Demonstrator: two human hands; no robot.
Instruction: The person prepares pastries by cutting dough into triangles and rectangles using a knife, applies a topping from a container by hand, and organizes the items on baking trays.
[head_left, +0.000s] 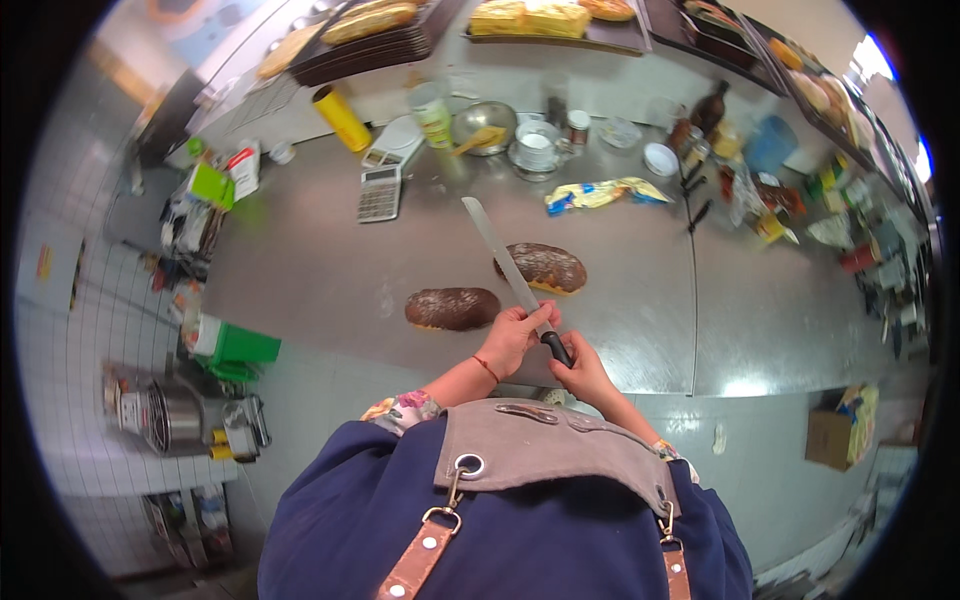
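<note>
A long serrated knife with a black handle angles up and away over the steel worktop. My right hand grips its handle, while the fingers of my left hand close on the blade just above the handle. Left of the blade lies a dark chocolate-coated loaf, close to my left hand. A second, similar loaf with a pale underside sits farther back, partly behind the blade.
Along the back are a calculator, yellow roll, metal bowl, crumpled foil wrapper and knives. Loaded trays line a shelf above. A green bin stands at left, a cardboard box at right.
</note>
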